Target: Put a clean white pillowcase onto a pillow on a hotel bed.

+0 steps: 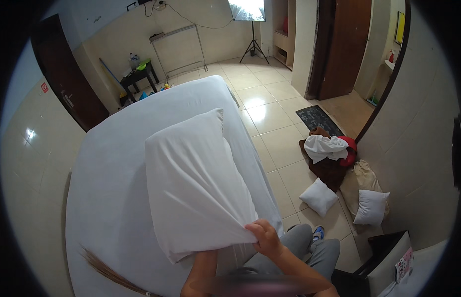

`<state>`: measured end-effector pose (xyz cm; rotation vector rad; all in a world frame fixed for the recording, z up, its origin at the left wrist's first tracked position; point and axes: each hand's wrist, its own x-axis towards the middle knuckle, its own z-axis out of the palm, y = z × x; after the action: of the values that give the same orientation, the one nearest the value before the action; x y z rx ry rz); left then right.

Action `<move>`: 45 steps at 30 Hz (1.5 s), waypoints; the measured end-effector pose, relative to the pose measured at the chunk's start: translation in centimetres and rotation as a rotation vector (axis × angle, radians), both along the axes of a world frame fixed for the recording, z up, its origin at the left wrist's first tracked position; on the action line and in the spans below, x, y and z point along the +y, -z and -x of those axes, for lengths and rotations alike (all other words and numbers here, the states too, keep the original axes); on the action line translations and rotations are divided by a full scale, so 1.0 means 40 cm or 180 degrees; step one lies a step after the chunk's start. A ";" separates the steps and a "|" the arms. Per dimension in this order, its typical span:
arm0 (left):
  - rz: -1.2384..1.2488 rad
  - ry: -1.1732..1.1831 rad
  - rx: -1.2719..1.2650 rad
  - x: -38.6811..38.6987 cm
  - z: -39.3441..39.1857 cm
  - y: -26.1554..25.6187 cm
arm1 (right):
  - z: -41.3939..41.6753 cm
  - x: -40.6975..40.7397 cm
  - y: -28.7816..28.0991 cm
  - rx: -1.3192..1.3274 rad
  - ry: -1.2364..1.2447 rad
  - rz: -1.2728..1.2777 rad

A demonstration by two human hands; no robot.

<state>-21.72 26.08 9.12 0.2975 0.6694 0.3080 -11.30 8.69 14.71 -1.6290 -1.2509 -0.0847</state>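
Observation:
A large pillow in a white pillowcase [193,178] lies at a slant across the near right part of the bed. My right hand [265,237] is closed on the near right corner of the case, and the cloth is pulled into folds that run towards my fingers. My left forearm [205,269] goes in under the near edge of the case. The cloth hides my left hand, so its fingers do not show. Beneath the pillow the mattress has a smooth white sheet [100,193].
A stick broom [115,273] lies on the bed's near left. On the floor at right are two small white cushions [318,197], a heap of brown cloth [327,172] and a dark doormat [319,120]. A chair [386,260] stands at lower right, a lamp tripod [253,44] farther back.

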 end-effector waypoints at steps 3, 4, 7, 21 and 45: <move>0.0002 -0.0010 -0.0074 0.028 -0.072 -0.059 | -0.048 0.013 -0.029 -0.0235 0.0575 -0.0286; 0.0010 -0.0020 -0.0099 0.026 -0.093 -0.072 | -0.067 0.009 -0.035 -0.0364 0.1039 -0.0445; 0.0071 -0.0021 -0.0218 0.006 -0.187 -0.121 | -0.157 -0.010 0.034 -0.0359 0.1870 -0.0595; 0.0201 -0.0327 -0.0647 -0.123 0.131 -0.003 | -0.078 0.015 0.195 0.5893 0.0198 -0.1395; -0.0984 -0.1139 -0.0355 0.087 0.081 0.016 | -0.229 0.114 0.024 0.4959 -0.0287 -0.1714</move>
<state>-24.96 29.56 8.48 0.4520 0.5620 0.7688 -2.16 13.24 13.75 -0.7092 -0.0287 0.7148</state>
